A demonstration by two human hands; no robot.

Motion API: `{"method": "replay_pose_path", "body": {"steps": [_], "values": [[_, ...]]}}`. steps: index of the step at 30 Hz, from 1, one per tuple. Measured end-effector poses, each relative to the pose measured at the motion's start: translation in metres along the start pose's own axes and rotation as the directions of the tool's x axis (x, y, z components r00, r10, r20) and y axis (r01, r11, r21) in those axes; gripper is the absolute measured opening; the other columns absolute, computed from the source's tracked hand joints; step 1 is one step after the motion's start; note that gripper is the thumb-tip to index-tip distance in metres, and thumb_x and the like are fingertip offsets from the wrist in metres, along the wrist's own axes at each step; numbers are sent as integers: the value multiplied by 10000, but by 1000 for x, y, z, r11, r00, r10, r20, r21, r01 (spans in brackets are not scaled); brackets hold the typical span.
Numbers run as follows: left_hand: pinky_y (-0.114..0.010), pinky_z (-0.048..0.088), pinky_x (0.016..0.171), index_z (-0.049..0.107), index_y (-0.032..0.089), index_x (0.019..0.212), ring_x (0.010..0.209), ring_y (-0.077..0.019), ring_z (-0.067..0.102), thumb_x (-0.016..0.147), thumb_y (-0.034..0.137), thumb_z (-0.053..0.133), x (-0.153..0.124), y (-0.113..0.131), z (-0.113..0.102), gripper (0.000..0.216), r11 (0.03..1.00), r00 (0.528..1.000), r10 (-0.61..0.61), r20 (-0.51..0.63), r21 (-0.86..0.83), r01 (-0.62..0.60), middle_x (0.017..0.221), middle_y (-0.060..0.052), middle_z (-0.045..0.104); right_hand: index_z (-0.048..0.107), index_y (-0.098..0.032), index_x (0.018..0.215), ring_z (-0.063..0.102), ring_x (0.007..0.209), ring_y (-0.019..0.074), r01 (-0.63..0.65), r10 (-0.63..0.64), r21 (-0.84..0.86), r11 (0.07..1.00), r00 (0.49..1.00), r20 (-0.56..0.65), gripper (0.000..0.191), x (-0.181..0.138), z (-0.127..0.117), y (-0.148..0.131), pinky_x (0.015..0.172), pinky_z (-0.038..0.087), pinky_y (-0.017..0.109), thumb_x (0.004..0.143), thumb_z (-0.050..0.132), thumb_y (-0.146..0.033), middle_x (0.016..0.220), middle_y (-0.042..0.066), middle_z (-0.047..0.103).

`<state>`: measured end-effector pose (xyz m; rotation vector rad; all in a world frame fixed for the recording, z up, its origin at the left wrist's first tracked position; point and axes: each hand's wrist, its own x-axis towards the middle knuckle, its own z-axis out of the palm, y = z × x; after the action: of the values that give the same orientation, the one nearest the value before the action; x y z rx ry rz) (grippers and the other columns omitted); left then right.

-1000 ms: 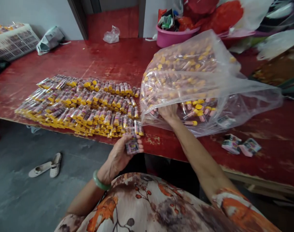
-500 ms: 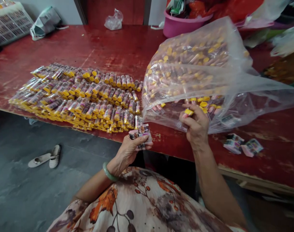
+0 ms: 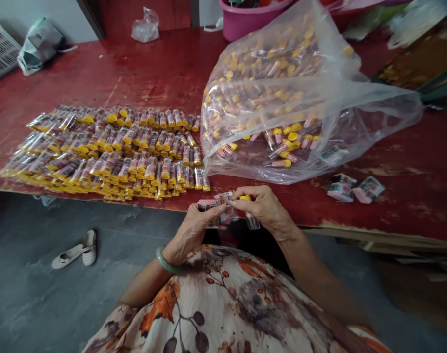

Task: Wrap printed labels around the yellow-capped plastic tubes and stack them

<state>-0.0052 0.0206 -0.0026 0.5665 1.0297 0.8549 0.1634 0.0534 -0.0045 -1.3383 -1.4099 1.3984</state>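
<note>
My left hand (image 3: 197, 226) is closed on a small stack of printed cards (image 3: 207, 205), thumb on top. One card (image 3: 226, 205) fans out from the stack toward the right. My right hand (image 3: 269, 208) holds a clear tube with a yellow cap (image 3: 252, 220), and its thumb and forefinger touch the edge of that card. Just beyond my hands lies a large clear plastic bag (image 3: 267, 93) full of yellow-capped tubes, its mouth open toward me. Loose tubes (image 3: 282, 147) lie inside the mouth. Stacked rows of yellow-capped tubes (image 3: 127, 152) with printed inserts are at the left.
Two stacks of cards (image 3: 341, 188) lie on the red table (image 3: 164, 73) at the right. Behind are a pink basin (image 3: 245, 22), a crumpled plastic bag (image 3: 145, 25), a grey bag (image 3: 39, 46) and a white basket (image 3: 0, 49). White shoes (image 3: 79, 250) rest on the floor.
My right hand has come out of the bag's mouth with a tube and moved left to the cards. In my left hand one card now sticks out further. The view has shifted to the right.
</note>
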Motion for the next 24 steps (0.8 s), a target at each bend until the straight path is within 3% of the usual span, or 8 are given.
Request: {"method": "replay_pose_path", "body": {"steps": [4,7,9,13,20,22,24], "values": [[-241,520,554,743,133,840,607,-130,619,600,329,842,1,1,-3,326,1000,998,8,-64,-5,-8,761,-44,710,676,-158,660,413,504,81,55,-56,-81,995,998,-3,215,-2,-6,-8,475,310,212,691,698,-370,555,-28,536],[-235,508,541,732,133,793,574,-116,607,586,318,851,4,-1,-6,301,997,990,36,-137,-68,-45,727,-27,702,666,-165,829,458,518,89,56,-54,47,997,997,-59,251,-17,-12,-5,463,349,210,780,659,-411,639,-16,569],[-230,501,533,724,131,793,559,-109,601,596,316,846,5,-2,-7,296,992,987,52,-149,-108,-68,715,-21,694,632,-169,931,487,526,96,65,-63,171,983,998,-16,244,-32,-16,0,466,380,218,819,643,-385,680,-14,567],[-222,502,552,711,131,826,574,-98,602,621,336,834,3,-2,-7,315,986,988,54,-145,-151,-76,737,-16,687,598,-186,964,565,593,108,167,-174,239,957,985,8,161,-59,-17,11,552,466,261,849,630,-295,840,10,579],[-219,527,555,677,134,801,545,-88,592,608,352,845,-1,-4,0,336,971,990,28,-136,-230,-59,685,5,651,588,-203,974,610,658,115,351,-329,192,917,934,-136,124,-73,1,5,595,528,284,852,610,-207,972,24,537],[-208,526,533,668,131,785,530,-87,590,624,347,837,-2,-4,3,319,967,994,33,-106,-247,-58,658,9,639,586,-205,974,618,707,133,392,-370,114,913,912,-175,128,-74,4,4,613,540,295,848,611,-196,978,33,539],[-201,528,512,659,133,780,518,-88,594,633,335,834,-4,-3,5,305,962,996,10,-84,-271,-33,642,15,630,590,-203,966,622,787,160,460,-462,-70,885,855,-235,153,-76,7,5,671,545,315,824,638,-172,971,42,561]]}}
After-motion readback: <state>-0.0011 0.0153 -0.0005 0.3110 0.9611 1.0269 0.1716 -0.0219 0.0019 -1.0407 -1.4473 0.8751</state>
